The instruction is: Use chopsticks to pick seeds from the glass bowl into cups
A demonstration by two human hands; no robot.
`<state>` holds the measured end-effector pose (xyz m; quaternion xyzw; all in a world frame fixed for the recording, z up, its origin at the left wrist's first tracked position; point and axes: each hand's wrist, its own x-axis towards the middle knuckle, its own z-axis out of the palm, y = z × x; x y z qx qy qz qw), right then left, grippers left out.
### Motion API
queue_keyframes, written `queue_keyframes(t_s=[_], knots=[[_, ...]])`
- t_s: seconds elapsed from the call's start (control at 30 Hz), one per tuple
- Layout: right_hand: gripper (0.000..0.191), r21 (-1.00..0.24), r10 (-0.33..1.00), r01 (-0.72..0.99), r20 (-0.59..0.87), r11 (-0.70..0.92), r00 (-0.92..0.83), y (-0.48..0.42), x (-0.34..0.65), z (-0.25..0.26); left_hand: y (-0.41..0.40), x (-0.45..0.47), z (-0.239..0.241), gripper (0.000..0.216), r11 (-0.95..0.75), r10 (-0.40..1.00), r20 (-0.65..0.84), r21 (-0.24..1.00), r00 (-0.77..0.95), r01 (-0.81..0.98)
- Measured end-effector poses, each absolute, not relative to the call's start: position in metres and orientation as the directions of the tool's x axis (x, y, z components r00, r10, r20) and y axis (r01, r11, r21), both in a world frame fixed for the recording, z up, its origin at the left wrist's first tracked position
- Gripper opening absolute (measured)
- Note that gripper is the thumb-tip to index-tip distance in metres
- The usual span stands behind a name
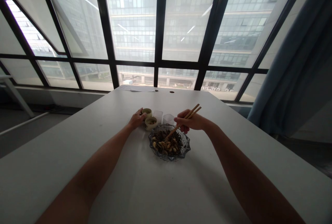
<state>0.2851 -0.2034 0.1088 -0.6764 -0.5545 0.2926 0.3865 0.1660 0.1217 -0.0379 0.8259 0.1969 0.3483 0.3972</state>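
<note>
A scalloped glass bowl [187, 146] holds a mix of dark pieces and pale nuts. My right hand [191, 122] is closed around a pair of wooden chopsticks [183, 121], whose tips reach down into the bowl's contents. My left hand [136, 119] rests on the table by two small round cups [150, 123], fingers curled against the farther cup [147, 112]. Two small clear square containers [163, 117] stand just behind the bowl.
The white table [145, 189] runs to a large black-framed window. Papers [137, 88] and a small dark round object [171, 92] lie at its far edge. A blue curtain [298, 68] hangs at the right.
</note>
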Motion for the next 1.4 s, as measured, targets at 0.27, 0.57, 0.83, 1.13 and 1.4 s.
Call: queue_keyframes(t_s=[0.27, 0.57, 0.83, 1.13, 1.4], knots=[[0.063, -0.828, 0.925, 0.557, 0.156, -0.069, 0.346, -0.208, 0.284, 0.116, 0.121, 0.166, -0.038, 0.064, -0.623, 0.593, 0.462, 0.782, 0.659, 0.013], [0.059, -0.771, 0.904, 0.636, 0.238, -0.046, 0.354, -0.202, 0.276, 0.112, 0.115, 0.166, -0.033, 0.056, -0.676, 0.587, 0.495, 0.735, 0.641, 0.053], [0.053, -0.813, 0.92, 0.58, 0.193, -0.045, 0.342, -0.198, 0.271, 0.111, 0.074, 0.143, -0.007, 0.032, -0.94, 0.295, 0.775, 0.341, 0.559, 0.023], [0.057, -0.813, 0.896, 0.579, 0.208, -0.064, 0.391, -0.198, 0.275, 0.11, 0.052, 0.139, 0.003, 0.035, -0.983, 0.036, 0.664, 0.157, 0.747, -0.093], [0.06, -0.824, 0.914, 0.561, 0.172, -0.071, 0.368, -0.195, 0.275, 0.105, 0.053, 0.144, -0.004, 0.033, -0.972, 0.097, 0.66, 0.225, 0.745, -0.072]])
